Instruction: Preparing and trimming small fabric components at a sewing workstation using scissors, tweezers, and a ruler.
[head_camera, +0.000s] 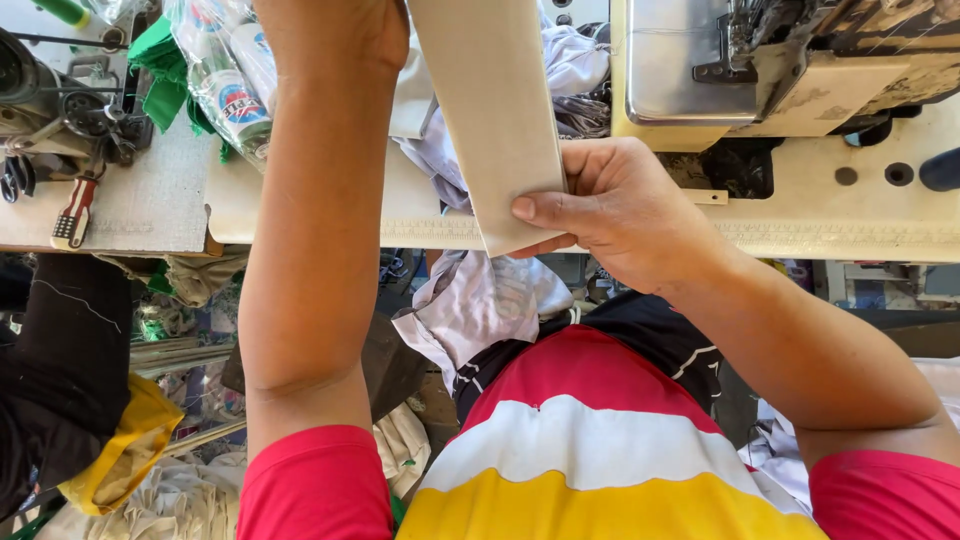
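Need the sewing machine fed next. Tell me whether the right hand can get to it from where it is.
Probably yes: the right hand pinches the beige strip just beside the sewing machine, with bare table between.

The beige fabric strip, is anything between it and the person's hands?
Nothing visible. The right hand pinches the beige fabric strip directly at its lower end, thumb on top. The left hand is by its upper part at the frame's top edge, but contact there cannot be seen.

Two hands work here: the right hand (620, 205) pinches one beige fabric strip (495, 110) under its thumb, and the left hand (335, 30) is raised beside it. Beyond the fingers stand one sewing machine (790, 60) and two plastic bottles (225, 85).
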